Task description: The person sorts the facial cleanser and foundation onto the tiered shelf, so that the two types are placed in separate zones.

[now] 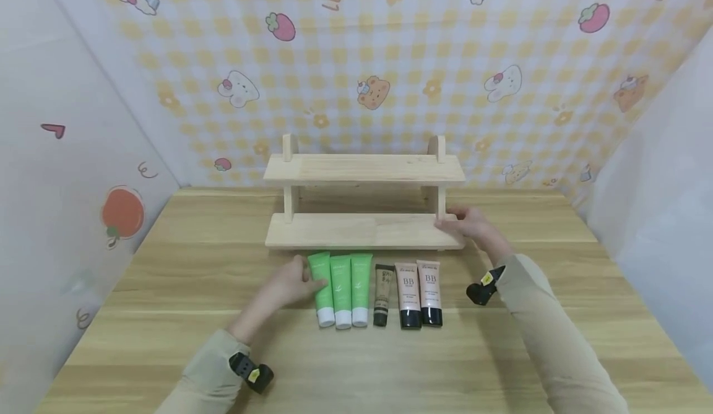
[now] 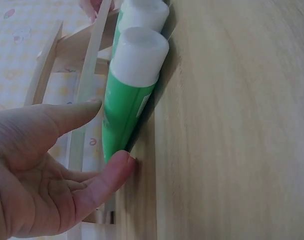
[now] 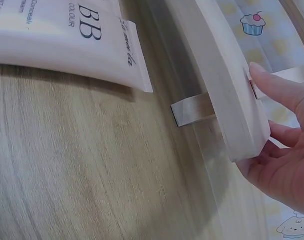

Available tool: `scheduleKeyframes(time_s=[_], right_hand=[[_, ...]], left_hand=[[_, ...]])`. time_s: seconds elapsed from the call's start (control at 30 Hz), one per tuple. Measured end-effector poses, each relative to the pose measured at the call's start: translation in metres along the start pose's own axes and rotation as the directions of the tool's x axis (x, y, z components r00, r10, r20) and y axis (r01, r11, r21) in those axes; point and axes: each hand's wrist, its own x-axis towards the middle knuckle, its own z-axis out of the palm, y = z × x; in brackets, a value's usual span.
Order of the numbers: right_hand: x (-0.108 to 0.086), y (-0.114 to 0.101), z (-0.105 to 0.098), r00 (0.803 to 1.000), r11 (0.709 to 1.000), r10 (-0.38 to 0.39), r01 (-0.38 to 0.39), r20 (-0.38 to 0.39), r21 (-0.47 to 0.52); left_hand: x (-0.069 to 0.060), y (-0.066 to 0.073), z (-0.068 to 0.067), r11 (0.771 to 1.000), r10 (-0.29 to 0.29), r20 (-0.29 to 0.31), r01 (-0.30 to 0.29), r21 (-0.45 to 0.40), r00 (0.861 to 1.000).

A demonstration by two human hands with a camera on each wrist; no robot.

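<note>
On the table, a green squeeze tube [image 1: 320, 290] with a white cap lies leftmost beside two matching green tubes [image 1: 342, 291] [image 1: 361, 290]. My left hand [image 1: 295, 283] is at that leftmost tube, thumb at its face and a fingertip at its edge. Its thumb and finger also show around the tube [image 2: 127, 110] in the left wrist view. My right hand [image 1: 470, 228] grips the right end of the two-tier wooden shelf [image 1: 362, 231], thumb on top of the lower board [image 3: 236, 105] and fingers at its end and underside.
Right of the green tubes lie a small brownish tube [image 1: 382, 293] with a dark cap and two pinkish BB cream tubes [image 1: 409, 293] [image 1: 430, 290] with black caps. All the tubes lie just in front of the shelf. A patterned cloth [image 1: 334, 49] hangs behind the wooden table [image 1: 356, 370].
</note>
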Motion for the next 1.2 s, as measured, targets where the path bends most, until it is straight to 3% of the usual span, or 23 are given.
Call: scheduleKeyframes(time_s=[0.2, 0.43, 0.7, 1.2], right_hand=[[0.002, 0.006, 0.002, 0.999, 0.999, -0.007, 0.006, -0.031, -0.033], [0.000, 0.011, 0.004, 0.999, 0.996, -0.021, 0.019, -0.026, -0.082], [0.000, 0.008, 0.002, 1.000, 0.996, 0.001, -0.004, -0.028, -0.088], [-0.001, 0.003, 0.003, 0.999, 0.996, 0.048, -0.049, -0.021, -0.074]], left_hand=[[0.004, 0.001, 0.007, 1.000, -0.015, 0.002, 0.015, -0.012, 1.000], [0.006, 0.005, 0.015, 0.991, -0.031, 0.057, 0.039, -0.129, 0.998], [0.010, 0.009, 0.018, 0.985, -0.054, 0.087, 0.068, -0.156, 0.995], [-0.004, -0.002, 0.017, 0.954, -0.099, 0.084, 0.119, -0.277, 0.991]])
